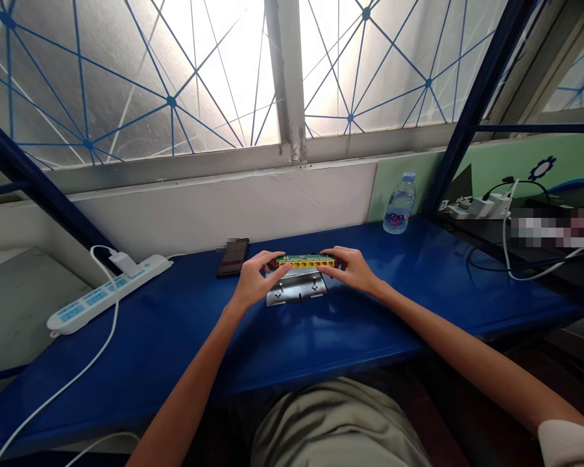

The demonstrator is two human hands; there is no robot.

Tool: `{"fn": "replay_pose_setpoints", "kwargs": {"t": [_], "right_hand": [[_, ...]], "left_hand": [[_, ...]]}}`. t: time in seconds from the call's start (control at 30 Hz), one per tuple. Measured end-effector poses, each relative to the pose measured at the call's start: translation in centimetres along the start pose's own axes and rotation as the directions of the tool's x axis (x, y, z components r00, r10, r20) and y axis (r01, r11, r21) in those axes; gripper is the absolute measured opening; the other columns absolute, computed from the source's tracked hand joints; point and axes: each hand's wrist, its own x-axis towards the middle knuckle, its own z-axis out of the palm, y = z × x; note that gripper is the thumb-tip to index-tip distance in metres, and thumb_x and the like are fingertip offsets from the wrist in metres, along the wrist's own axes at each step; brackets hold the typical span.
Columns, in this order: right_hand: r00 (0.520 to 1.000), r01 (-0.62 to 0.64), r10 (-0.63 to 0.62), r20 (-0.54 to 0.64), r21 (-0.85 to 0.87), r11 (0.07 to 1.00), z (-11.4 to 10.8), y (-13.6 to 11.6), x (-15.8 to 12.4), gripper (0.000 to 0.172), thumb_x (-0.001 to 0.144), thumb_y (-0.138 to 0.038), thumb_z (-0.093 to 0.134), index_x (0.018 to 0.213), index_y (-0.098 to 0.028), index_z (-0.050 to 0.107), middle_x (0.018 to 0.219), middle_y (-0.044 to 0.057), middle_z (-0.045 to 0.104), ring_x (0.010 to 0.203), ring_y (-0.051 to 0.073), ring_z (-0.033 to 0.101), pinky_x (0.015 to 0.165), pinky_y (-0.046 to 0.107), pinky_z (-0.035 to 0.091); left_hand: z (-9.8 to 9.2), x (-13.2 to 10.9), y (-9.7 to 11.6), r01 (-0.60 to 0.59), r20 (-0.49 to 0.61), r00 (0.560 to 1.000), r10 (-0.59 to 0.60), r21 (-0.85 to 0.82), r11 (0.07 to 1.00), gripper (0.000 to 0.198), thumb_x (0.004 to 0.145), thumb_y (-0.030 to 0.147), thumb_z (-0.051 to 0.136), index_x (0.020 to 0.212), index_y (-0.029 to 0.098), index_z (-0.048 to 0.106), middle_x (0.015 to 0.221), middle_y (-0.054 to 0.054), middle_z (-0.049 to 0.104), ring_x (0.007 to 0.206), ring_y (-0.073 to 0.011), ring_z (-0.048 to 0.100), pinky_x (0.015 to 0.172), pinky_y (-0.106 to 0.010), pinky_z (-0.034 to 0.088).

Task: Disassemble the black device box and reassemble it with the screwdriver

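Pinching a green board (304, 261) with a row of yellow ports by its two ends, the left hand (257, 279) and the right hand (354, 267) set thumbs on its near side and fingers toward its far side, neither hand nearer. Its long axis runs left to right between them, at the far edge of a metal casing (296, 290) on the blue table (374, 318); whether they touch is unclear. A capped bottle (398, 206) stands beyond the right hand, its fill level hard to tell.
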Motion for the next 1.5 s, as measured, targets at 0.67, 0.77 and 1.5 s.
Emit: {"fn": "replay_pose_setpoints", "kwargs": {"t": [0.67,0.77,1.5], "right_hand": [[0.941,-0.338,0.298,0.162,0.527,0.78,0.1,-0.3,0.0,0.058,0.084,-0.068,0.057,0.056,-0.018,0.056,0.045,0.001,0.056,0.038,0.013,0.055,0.035,0.023,0.042],[0.931,-0.362,0.32,0.177,0.564,0.742,0.2,-0.2,0.1,0.052,0.081,-0.066,0.062,0.063,-0.017,0.059,0.044,-0.001,0.054,0.038,0.014,0.057,0.034,0.023,0.043],[0.926,-0.377,0.283,0.251,0.676,0.634,0.0,0.4,0.3,0.042,0.075,-0.049,0.077,0.095,-0.012,0.071,0.058,0.002,0.066,0.051,0.017,0.066,0.043,0.027,0.054]], "left_hand": [[1.1,0.1,-0.5,0.297,0.163,0.953,-0.256,-0.327,0.897,0.056,0.085,0.064,0.059,0.061,0.015,0.071,0.059,-0.008,0.068,0.049,-0.014,0.056,0.048,-0.024,0.045],[1.0,0.1,0.2,0.327,0.193,0.942,-0.274,-0.35,0.878,0.055,0.084,0.063,0.062,0.059,0.014,0.069,0.06,-0.009,0.07,0.047,-0.0142,0.058,0.048,-0.025,0.047],[0.9,0.0,-0.5,0.369,0.164,0.929,-0.332,-0.495,0.787,0.073,0.078,0.046,0.076,0.134,0.006,0.051,0.061,-0.003,0.069,0.046,-0.0143,0.06,0.048,-0.025,0.049]]}}
